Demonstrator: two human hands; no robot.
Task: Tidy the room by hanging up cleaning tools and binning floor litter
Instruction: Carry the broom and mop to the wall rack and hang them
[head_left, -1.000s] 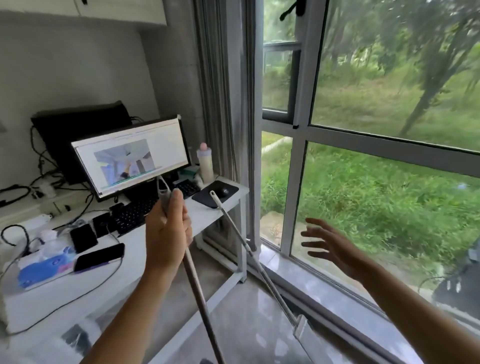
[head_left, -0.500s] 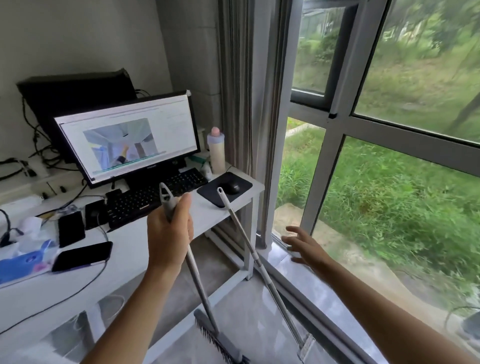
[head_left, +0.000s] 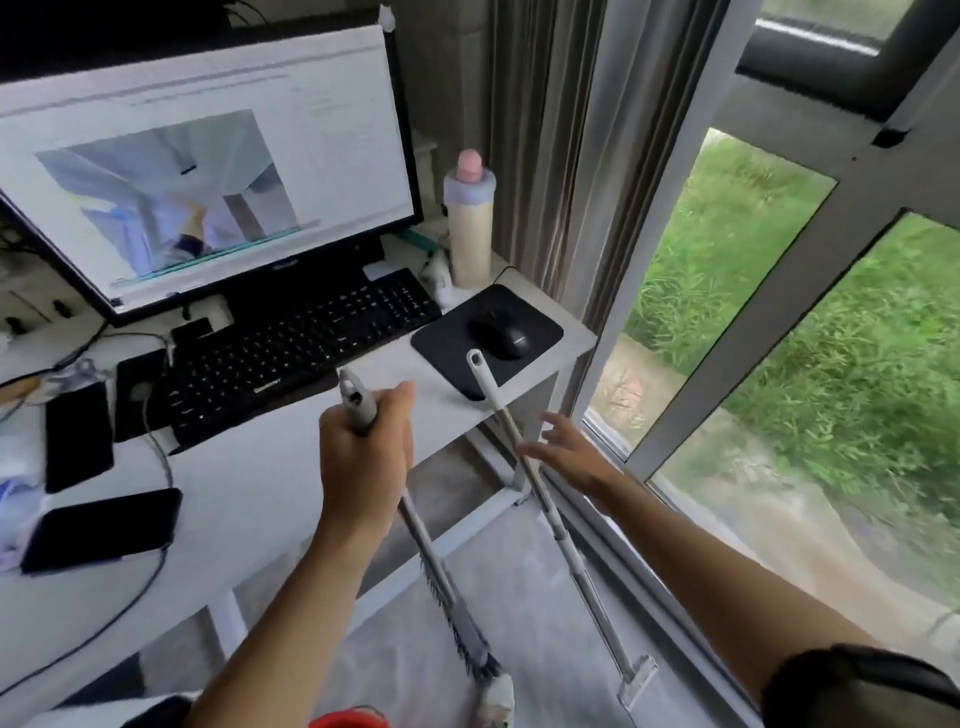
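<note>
Your left hand (head_left: 363, 457) clenches the grey-handled broom (head_left: 415, 525) upright — your right hand (head_left: 563, 452), fingers spread, reaches the leaning white-handled mop (head_left: 524, 467).

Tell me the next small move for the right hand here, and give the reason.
Probably close the right hand around the white pole. The fingers are spread open beside the shaft, not yet gripping, and the pole leans with its top against the desk edge. The left hand already grips the broom handle, so only this tool is loose.
</note>
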